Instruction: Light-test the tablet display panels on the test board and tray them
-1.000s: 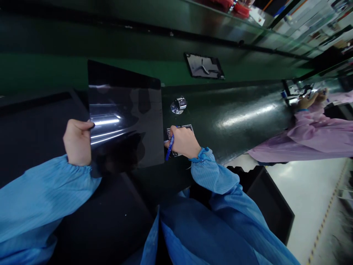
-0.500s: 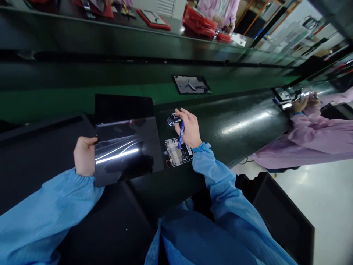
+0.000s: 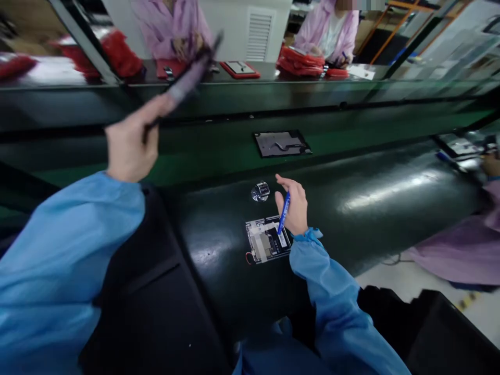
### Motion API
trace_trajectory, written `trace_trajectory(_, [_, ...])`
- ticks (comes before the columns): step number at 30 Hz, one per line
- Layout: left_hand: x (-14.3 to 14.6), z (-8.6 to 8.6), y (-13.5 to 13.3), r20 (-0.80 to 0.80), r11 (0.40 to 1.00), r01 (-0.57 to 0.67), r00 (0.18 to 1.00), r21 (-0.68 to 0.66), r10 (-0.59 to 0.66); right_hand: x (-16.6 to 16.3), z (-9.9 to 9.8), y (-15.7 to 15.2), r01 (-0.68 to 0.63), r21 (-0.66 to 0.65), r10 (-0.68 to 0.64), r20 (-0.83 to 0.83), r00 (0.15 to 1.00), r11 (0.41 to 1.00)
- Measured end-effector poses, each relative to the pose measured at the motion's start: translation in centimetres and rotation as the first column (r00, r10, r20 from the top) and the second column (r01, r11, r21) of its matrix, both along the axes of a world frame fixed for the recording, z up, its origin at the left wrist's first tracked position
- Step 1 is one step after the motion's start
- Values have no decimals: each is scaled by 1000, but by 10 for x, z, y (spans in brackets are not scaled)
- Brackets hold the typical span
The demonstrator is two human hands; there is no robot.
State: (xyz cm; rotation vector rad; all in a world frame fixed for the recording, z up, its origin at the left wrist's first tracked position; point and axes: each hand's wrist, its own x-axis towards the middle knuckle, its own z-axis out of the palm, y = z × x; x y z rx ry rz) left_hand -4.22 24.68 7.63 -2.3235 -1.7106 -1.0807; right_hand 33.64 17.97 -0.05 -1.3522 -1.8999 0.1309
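My left hand [image 3: 127, 140] is raised high at the upper left, closed on the edge of a thin dark panel [image 3: 187, 78] that is seen edge-on and blurred. My right hand [image 3: 292, 205] hovers over the dark bench with a blue pen [image 3: 283, 212] held against the palm and the forefinger stretched out. It is just right of a small metal hand counter [image 3: 260, 191]. Below the hand lies a small circuit board [image 3: 265, 240] with a red wire at its left corner.
A grey tablet back cover [image 3: 282, 143] lies on the green conveyor belt [image 3: 195, 156] beyond the bench. Red trays [image 3: 300, 60] sit on the far bench where people in pink coats work. Another person's pink sleeve [image 3: 457, 260] is at the right. A black bin [image 3: 441, 333] stands at the lower right.
My left hand has swung the dark panel up and away from the bench, turning it edge-on. My right hand has drawn back slightly from the metal counter. The camera has tilted up.
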Motion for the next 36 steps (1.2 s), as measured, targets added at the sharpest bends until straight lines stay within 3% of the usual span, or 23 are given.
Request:
trace_trajectory(3, [-19, -23, 24, -261, 972, -127, 963, -197, 72, 4, 2, -1, -5, 25, 4, 37, 999, 1000])
trace_trajectory(8, [-62, -68, 34, -393, 899, -226, 917, -375, 67, 6, 5, 1, 0, 47, -3, 55, 998, 999])
trace_trajectory(11, [-73, -66, 38, -425, 843, -254, 905, -475, 33, 7, 5, 2, 7, 53, -9, 54, 999, 999])
trace_trajectory(14, [-72, -35, 31, -409, 786, -228, 912, -574, -34, 4, 4, 1, -7, 71, 5, 29, 1000, 997])
trace_trajectory(17, [-65, 7, -14, -376, 785, -146, 919, -602, -117, -1, 2, -5, -53, 48, 55, -61, 997, 997])
trace_trajectory(20, [-58, 24, -105, -371, 789, -69, 905, -611, -208, -4, 0, -12, -189, -52, 176, -192, 965, 981])
trace_trajectory(22, [-59, 10, -178, -361, 743, -79, 905, -664, -226, -6, -1, -16, -321, -114, 289, -230, 929, 940])
trace_trajectory(24, [-62, -21, -247, -386, 686, -144, 898, -713, -212, -12, -1, -22, -440, -168, 396, -238, 887, 882])
trace_trajectory(25, [-64, -39, -276, -419, 689, -197, 892, -697, -169, -17, -1, -26, -488, -203, 438, -246, 864, 849])
trace_trajectory(27, [-65, -72, -319, -476, 757, -295, 879, -583, -24, -33, -1, -39, -565, -316, 502, -263, 824, 762])
trace_trajectory(29, [-60, -96, -340, -444, 821, -335, 889, -463, 112, -54, -1, -60, -612, -446, 553, -270, 788, 654])
trace_trajectory(32, [-48, -110, -346, -292, 869, -373, 914, -326, 283, -83, -2, -99, -639, -560, 619, -263, 740, 527])
trace_trajectory(34, [-40, -109, -344, -205, 888, -369, 925, -275, 321, -95, -3, -122, -626, -580, 618, -250, 745, 521])
trace_trajectory(36, [-32, -101, -343, -171, 906, -360, 929, -223, 327, -101, -4, -140, -587, -590, 574, -239, 783, 554])
